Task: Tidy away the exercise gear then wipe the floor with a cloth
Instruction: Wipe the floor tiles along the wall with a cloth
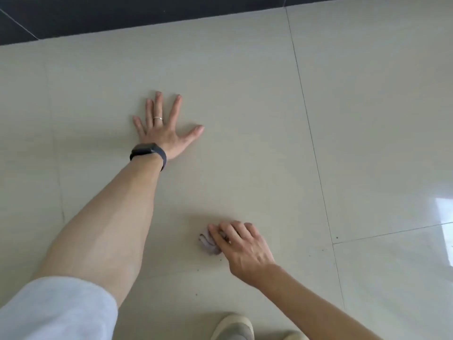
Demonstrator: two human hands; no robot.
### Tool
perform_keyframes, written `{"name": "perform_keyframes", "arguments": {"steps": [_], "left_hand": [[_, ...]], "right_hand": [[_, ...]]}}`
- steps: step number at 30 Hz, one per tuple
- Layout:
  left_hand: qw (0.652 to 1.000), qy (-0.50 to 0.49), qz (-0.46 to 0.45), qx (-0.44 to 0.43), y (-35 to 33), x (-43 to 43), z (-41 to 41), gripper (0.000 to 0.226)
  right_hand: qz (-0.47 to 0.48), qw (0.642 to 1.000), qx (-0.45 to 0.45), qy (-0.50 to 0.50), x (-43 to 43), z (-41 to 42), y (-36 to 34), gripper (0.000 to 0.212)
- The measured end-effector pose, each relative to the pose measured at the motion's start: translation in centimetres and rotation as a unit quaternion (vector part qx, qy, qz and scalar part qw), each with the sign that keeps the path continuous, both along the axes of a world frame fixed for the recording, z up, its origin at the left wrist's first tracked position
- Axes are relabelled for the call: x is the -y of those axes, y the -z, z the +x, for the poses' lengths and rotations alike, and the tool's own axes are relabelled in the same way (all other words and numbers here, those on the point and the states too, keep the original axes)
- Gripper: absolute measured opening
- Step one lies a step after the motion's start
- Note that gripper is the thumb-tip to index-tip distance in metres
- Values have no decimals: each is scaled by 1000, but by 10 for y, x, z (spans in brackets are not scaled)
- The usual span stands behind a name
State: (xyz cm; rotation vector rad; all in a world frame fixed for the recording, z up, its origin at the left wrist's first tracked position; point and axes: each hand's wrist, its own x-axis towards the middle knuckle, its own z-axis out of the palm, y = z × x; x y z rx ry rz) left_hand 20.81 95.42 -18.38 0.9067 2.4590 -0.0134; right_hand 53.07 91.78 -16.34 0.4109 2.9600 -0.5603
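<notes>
My left hand (163, 130) lies flat on the pale tiled floor (245, 94), fingers spread wide, with a ring on one finger and a dark watch on the wrist. Lower and to the right, my right hand (241, 244) covers a small crumpled greyish-purple cloth (208, 244) and presses it to the floor, fingers bent over it. Only the cloth's left part shows past the fingers. No exercise gear is in view.
A dark strip (122, 15) runs along the far edge of the floor. Small dark specks (337, 238) dot the tile right of the cloth. My shoe (234, 327) shows at the bottom edge. Bright glare (445, 217) sits at the right.
</notes>
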Motion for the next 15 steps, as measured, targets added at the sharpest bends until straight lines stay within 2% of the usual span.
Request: {"name": "perform_keyframes", "arguments": {"steps": [2,3,6,8,10,13,15], "left_hand": [[1000,7,-24,10,-8,3,3,88],[1000,13,-14,1,-8,5,12,83],[1000,0,15,14,-7,37,74,70],[1000,-9,0,26,-10,71,122,71],[999,-9,-18,32,-11,91,143,72],[997,3,-33,69,-13,98,138,69],[996,14,-46,81,-14,97,134,67]], "right_hand": [[38,998,-9,-54,-23,-1,1,56],[68,997,-9,-21,-46,-6,2,55],[79,973,46,214,-114,-21,-4,60],[80,952,79,284,-114,-28,-10,65],[67,966,69,240,-81,-33,-12,63],[4,997,32,69,-3,-17,-9,62],[0,999,16,-50,22,-2,-8,58]]}}
